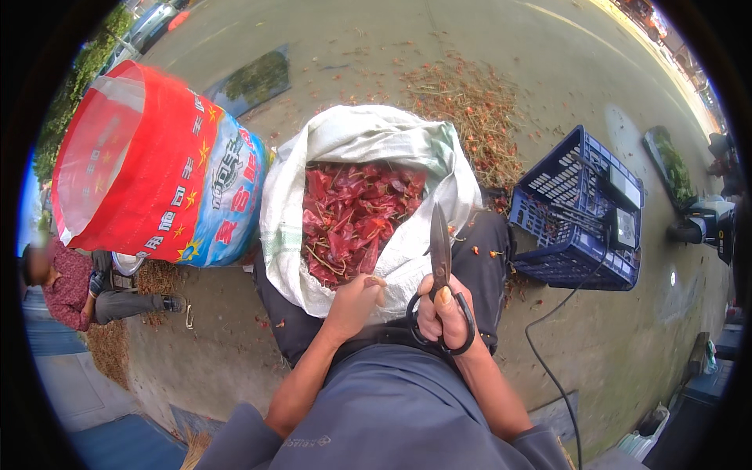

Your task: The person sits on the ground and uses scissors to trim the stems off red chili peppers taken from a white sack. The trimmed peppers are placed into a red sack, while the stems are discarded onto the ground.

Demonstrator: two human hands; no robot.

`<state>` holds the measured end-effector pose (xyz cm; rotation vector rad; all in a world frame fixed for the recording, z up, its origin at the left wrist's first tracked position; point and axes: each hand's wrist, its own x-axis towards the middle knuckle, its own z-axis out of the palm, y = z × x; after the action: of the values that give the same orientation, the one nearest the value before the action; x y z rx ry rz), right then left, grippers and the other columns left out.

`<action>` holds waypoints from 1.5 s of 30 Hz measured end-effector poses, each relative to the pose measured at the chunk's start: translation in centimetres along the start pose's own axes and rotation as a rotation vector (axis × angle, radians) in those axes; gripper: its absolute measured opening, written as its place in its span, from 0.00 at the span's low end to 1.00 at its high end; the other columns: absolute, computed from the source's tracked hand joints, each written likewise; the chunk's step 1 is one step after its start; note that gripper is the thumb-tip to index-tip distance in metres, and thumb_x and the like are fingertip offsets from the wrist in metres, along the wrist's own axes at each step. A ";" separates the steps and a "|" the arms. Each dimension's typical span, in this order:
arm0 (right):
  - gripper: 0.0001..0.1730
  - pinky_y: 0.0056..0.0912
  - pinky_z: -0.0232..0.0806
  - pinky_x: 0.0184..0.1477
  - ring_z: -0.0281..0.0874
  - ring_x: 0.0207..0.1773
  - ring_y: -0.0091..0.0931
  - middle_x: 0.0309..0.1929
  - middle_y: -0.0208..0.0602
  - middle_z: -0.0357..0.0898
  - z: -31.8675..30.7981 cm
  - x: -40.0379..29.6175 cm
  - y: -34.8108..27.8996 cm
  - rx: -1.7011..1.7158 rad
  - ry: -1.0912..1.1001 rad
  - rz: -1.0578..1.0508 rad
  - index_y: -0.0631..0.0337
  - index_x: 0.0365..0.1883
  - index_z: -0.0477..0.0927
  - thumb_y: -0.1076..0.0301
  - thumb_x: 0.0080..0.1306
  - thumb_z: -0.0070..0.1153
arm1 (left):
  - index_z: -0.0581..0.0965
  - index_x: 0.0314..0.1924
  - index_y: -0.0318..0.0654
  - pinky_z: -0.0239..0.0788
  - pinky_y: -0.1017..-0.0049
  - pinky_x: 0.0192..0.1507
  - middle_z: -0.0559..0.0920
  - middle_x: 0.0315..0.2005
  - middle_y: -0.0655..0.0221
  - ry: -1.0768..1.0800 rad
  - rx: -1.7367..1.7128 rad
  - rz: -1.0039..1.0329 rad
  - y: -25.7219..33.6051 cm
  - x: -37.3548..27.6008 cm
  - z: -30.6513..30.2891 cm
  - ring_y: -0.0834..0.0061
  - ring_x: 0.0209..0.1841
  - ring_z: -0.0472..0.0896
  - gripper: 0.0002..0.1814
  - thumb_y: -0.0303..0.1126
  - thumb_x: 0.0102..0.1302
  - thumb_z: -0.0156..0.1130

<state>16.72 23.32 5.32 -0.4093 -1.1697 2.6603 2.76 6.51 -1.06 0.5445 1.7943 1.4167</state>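
A white woven sack (376, 129) with a rolled-down rim stands between my knees. Dried red chili peppers (358, 211), many with pale stems, fill it. My left hand (354, 308) is curled at the sack's near edge, and one pepper (369, 258) shows just beyond its fingers. Whether those fingers grip that pepper cannot be made out. My right hand (449, 317) grips black-handled scissors (440, 252) by their loops. The dark blades are together and point away from me, over the right side of the sack.
A tall red and blue printed bag (170, 170) stands open at left. Chili stems (470, 111) litter the ground ahead. At right, a blue plastic crate (578, 235) carries devices with a trailing cable (543, 352). A seated person (70, 282) is at far left, a scooter (705, 226) at far right.
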 end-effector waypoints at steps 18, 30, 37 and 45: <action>0.48 0.45 0.74 0.46 0.84 0.45 0.47 0.42 0.48 0.83 0.1 0.4 -0.4 -1.234 0.029 -0.049 0.63 0.56 0.77 0.37 0.47 0.78 | 0.81 0.53 0.33 0.73 0.80 0.42 0.85 0.36 0.73 0.152 -0.046 0.040 2.7 1.0 -2.9 0.82 0.38 0.81 0.14 0.36 0.77 0.60; 0.37 0.48 0.72 0.37 0.83 0.35 0.46 0.33 0.47 0.83 1.1 0.1 0.4 -1.513 0.036 -0.032 0.61 0.46 0.81 0.39 0.53 0.75 | 0.84 0.44 0.31 0.75 0.68 0.40 0.84 0.32 0.57 0.240 0.526 0.414 3.4 1.1 -2.4 0.60 0.37 0.85 0.10 0.20 0.60 0.68; 0.28 0.43 0.71 0.35 0.82 0.30 0.41 0.28 0.49 0.81 0.5 -0.1 0.9 -1.360 0.019 0.042 0.62 0.42 0.82 0.44 0.62 0.71 | 0.85 0.45 0.33 0.75 0.70 0.38 0.84 0.31 0.58 0.255 0.451 0.321 3.8 1.1 -1.6 0.65 0.34 0.85 0.12 0.20 0.59 0.70; 0.24 0.24 0.56 0.26 0.61 0.23 0.15 0.23 0.21 0.68 -1.6 -1.4 2.8 -0.475 -0.124 0.091 0.63 0.42 0.78 0.47 0.71 0.64 | 0.85 0.47 0.31 0.74 0.78 0.39 0.89 0.37 0.69 0.076 -0.058 0.117 3.6 1.1 -1.3 0.82 0.38 0.84 0.10 0.26 0.67 0.70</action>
<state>18.33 22.18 2.42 -0.3799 -1.8700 2.4894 0.63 7.59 2.12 0.5804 1.7997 1.5838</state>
